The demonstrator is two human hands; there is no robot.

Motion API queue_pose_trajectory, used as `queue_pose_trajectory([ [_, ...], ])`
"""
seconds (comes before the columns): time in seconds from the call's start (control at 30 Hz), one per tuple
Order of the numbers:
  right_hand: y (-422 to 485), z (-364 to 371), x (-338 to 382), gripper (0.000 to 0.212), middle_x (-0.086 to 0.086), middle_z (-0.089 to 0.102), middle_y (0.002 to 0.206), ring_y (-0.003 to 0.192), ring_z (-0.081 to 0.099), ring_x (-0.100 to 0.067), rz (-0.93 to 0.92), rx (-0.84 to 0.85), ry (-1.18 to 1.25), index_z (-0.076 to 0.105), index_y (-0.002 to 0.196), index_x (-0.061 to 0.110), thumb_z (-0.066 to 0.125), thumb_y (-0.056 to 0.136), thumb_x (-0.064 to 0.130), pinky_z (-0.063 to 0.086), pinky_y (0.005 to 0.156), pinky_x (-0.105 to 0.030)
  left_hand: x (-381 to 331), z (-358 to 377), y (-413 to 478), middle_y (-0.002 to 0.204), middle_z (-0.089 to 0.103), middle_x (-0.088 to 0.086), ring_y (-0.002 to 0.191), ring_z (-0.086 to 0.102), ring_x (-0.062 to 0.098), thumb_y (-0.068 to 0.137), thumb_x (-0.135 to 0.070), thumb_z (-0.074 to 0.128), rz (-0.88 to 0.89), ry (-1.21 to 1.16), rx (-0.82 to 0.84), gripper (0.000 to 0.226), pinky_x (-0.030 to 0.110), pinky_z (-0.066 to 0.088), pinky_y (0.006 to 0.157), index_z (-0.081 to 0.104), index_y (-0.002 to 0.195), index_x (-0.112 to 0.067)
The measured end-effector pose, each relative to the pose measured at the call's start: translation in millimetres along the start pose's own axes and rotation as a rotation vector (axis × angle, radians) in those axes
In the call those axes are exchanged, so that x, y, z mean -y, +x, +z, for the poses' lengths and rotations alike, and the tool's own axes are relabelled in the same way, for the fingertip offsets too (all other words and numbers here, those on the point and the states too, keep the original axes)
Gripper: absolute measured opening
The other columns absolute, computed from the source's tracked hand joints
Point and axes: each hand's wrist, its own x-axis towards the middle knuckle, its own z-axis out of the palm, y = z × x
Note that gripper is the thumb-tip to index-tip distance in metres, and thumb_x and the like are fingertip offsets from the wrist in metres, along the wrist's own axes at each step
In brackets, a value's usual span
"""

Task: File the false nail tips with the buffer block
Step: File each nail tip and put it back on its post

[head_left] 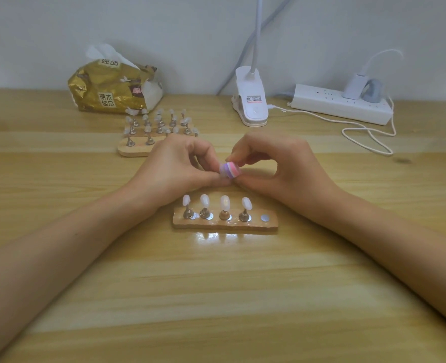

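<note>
My right hand (pixel 277 166) and left hand (pixel 174 166) meet above the middle of the tabletop (pixel 216 284). The buffer block (pixel 230 171), striped pink and purple, sits between them. My right fingers (pixel 243 155) are curled and pinch it, forefinger on top and thumb beneath. My left fingers (pixel 203 150) are curled in too, the thumb tip lying against the block's 9 o'clock side. Whether they hold anything of their own I cannot tell, since the knuckles hide it.

At 6 o'clock from my hands, just beside them, lies a small wooden stand (pixel 224 224). Four false nail tips (pixel 224 203) stand upright on pegs along it, and a bare metal disc (pixel 265 218) shows at its 3 o'clock end.

At 11 o'clock a second wooden stand (pixel 133 151) carries many more tips, partly behind my left hand. A gold tissue pack (pixel 112 90) sits beyond it. A white clip lamp (pixel 250 103) stands at 12 o'clock, and a white power strip (pixel 339 103) at 2 o'clock with a white cable (pixel 360 132) looping beside it.
</note>
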Motion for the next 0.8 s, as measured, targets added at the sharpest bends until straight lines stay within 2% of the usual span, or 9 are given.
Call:
queue_pose_trajectory([
  [0.17, -1.0, -1.3, 1.8, 0.006, -0.002, 0.072, 0.088, 0.085, 0.069, -0.016, 0.035, -0.004, 0.035, 0.069, 0.090, 0.005, 0.075, 0.090, 0.006, 0.054, 0.083, -0.039, 0.1, 0.0, -1.8, 0.052, 0.060, -0.016, 0.047, 0.048, -0.001, 0.068, -0.028, 0.088, 0.027, 0.030, -0.007, 0.019, 0.009, 0.034, 0.049, 0.071, 0.070, -0.018],
  [0.27, -0.5, -5.2, 2.9, 0.009, 0.000, 0.073, 0.092, 0.087, 0.071, -0.017, 0.134, -0.044, 0.143, 0.070, 0.096, 0.007, 0.075, 0.090, 0.011, 0.057, 0.084, -0.038, -1.3, -1.0, -3.4, 0.053, 0.061, -0.020, 0.048, 0.052, -0.002, 0.068, -0.021, 0.088, 0.041, 0.062, 0.000, 0.018, 0.006, 0.036, 0.051, 0.071, 0.073, -0.019],
  [0.4, 2.8, -7.6, 3.3, 0.026, -0.005, 0.070, 0.092, 0.082, 0.070, -0.015, 0.246, -0.089, 0.239, 0.067, 0.106, 0.012, 0.076, 0.085, 0.001, 0.058, 0.081, -0.033, -2.3, -5.2, -3.3, 0.087, 0.070, -0.007, 0.057, 0.053, 0.002, 0.064, -0.026, 0.089, 0.044, 0.113, 0.010, 0.020, 0.019, 0.045, 0.064, 0.074, 0.076, -0.021],
  [0.43, 3.4, -8.1, 3.6, 0.027, -0.005, 0.070, 0.092, 0.082, 0.070, -0.016, 0.259, -0.090, 0.247, 0.067, 0.105, 0.013, 0.076, 0.084, 0.000, 0.058, 0.080, -0.033, -2.5, -6.5, -3.0, 0.090, 0.069, -0.007, 0.058, 0.054, 0.002, 0.063, -0.028, 0.089, 0.040, 0.120, 0.018, 0.021, 0.019, 0.045, 0.065, 0.075, 0.077, -0.022],
  [0.5, 3.6, -9.4, 4.0, 0.026, -0.005, 0.070, 0.092, 0.083, 0.071, -0.019, 0.275, -0.081, 0.267, 0.067, 0.103, 0.014, 0.076, 0.084, -0.001, 0.059, 0.079, -0.036, -2.2, -9.6, -2.8, 0.084, 0.070, -0.011, 0.059, 0.056, 0.000, 0.062, -0.029, 0.089, 0.019, 0.112, 0.040, 0.022, 0.016, 0.046, 0.065, 0.076, 0.079, -0.026],
  [0.67, 3.9, -9.2, 2.6, 0.024, -0.007, 0.071, 0.096, 0.085, 0.072, -0.022, 0.303, -0.086, 0.301, 0.067, 0.104, 0.013, 0.076, 0.085, 0.001, 0.059, 0.080, -0.035, 1.9, -15.2, -2.9, 0.070, 0.072, 0.000, 0.064, 0.062, 0.003, 0.063, -0.030, 0.089, -0.038, 0.057, 0.031, 0.019, 0.029, 0.051, 0.073, 0.075, 0.075, -0.033],
  [0.8, 3.7, -8.5, 4.1, 0.025, -0.002, 0.071, 0.094, 0.084, 0.074, -0.018, 0.307, -0.058, 0.302, 0.065, 0.102, 0.017, 0.076, 0.085, 0.001, 0.059, 0.081, -0.032, 3.0, -11.9, -3.1, 0.071, 0.072, -0.008, 0.061, 0.059, -0.001, 0.064, -0.028, 0.088, -0.007, 0.103, -0.009, 0.013, 0.014, 0.047, 0.062, 0.075, 0.068, -0.028],
])
